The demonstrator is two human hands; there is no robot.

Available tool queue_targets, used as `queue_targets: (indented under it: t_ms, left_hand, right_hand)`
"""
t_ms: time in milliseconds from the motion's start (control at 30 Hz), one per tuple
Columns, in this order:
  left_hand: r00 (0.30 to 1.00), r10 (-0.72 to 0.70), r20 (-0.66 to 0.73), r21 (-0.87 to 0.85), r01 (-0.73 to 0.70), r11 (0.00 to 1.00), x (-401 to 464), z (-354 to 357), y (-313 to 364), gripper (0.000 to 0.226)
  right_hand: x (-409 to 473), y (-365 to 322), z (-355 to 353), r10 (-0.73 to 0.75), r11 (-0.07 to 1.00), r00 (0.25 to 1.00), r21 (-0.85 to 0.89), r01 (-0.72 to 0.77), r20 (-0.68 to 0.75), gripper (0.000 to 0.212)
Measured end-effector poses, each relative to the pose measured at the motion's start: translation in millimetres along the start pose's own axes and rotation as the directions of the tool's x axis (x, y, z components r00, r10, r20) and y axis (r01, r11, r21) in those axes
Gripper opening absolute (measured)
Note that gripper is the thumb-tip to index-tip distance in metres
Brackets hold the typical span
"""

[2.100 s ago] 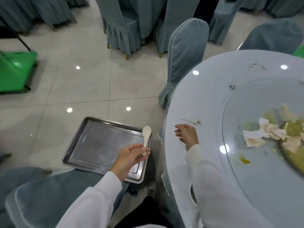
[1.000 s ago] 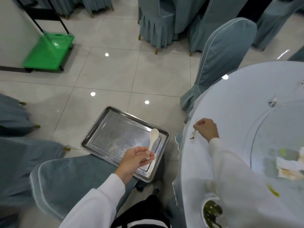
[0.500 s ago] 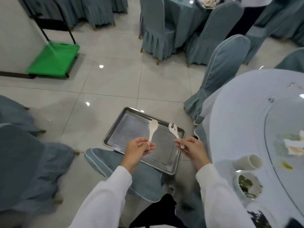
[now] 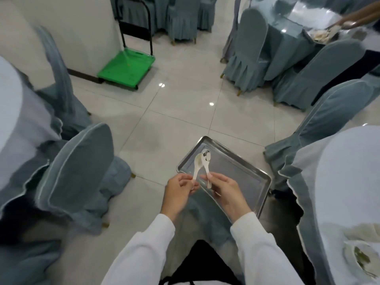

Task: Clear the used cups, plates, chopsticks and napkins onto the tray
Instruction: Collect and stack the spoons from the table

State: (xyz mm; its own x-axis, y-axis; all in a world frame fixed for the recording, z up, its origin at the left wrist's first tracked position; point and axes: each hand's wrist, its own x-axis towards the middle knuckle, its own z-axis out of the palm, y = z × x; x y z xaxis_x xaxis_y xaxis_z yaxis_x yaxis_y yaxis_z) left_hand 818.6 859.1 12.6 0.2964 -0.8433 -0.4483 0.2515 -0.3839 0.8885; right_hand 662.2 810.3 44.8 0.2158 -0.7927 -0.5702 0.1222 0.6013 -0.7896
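A bare steel tray (image 4: 242, 173) rests on a chair seat in front of me. My left hand (image 4: 177, 191) pinches the handle of a white soup spoon (image 4: 197, 164). My right hand (image 4: 227, 191) holds a second, soiled white spoon (image 4: 206, 159) by its handle. Both spoons are raised over the tray's near left part, their bowls overlapping. A dirty bowl (image 4: 360, 259) with green scraps sits on the white round table (image 4: 349, 182) at the lower right.
Chairs in grey-blue covers (image 4: 78, 171) stand left and right of me. A green platform cart (image 4: 127, 68) is parked by the wall. At another table (image 4: 287, 19) far right, a person's arm (image 4: 357, 18) reaches in. Tiled floor lies between.
My right hand left the table, picked up a second spoon and carried it over the tray. Both hands have drawn together, so the spoon bowls now overlap. My view swung left, away from the table.
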Motion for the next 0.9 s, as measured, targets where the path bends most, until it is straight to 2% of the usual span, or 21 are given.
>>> queue_targets:
  t_ms: [167,333,433,667,900]
  left_hand:
    - [0.998,0.042,-0.056,-0.069,-0.046,0.997,3.4,-42.4,19.4,0.005]
    - [0.992,0.033,-0.123,-0.117,-0.048,0.992,30.5,-69.2,36.6,0.007]
    - [0.989,0.022,-0.147,-0.127,-0.041,0.991,55.2,-81.7,42.9,0.007]
    - [0.985,-0.001,-0.170,-0.135,-0.023,0.991,147.2,-105.5,73.7,0.011]
    - [0.994,-0.103,-0.032,-0.236,0.093,0.967,242.9,-119.9,125.0,0.018]
  right_hand:
    - [14.5,-3.8,61.8,0.017,0.987,1.000,-0.162,-0.014,0.018,0.024]
    - [44.2,-9.9,108.6,0.047,0.992,0.999,-0.121,-0.046,0.001,0.026]
    - [68.2,-13.6,128.1,0.047,0.990,0.999,-0.131,-0.047,-0.002,0.019]
    - [164.0,-32.0,170.9,0.084,0.988,0.995,-0.125,-0.090,-0.058,0.014]
    - [253.3,-72.5,200.2,0.119,0.987,0.988,-0.095,-0.128,-0.094,0.007]
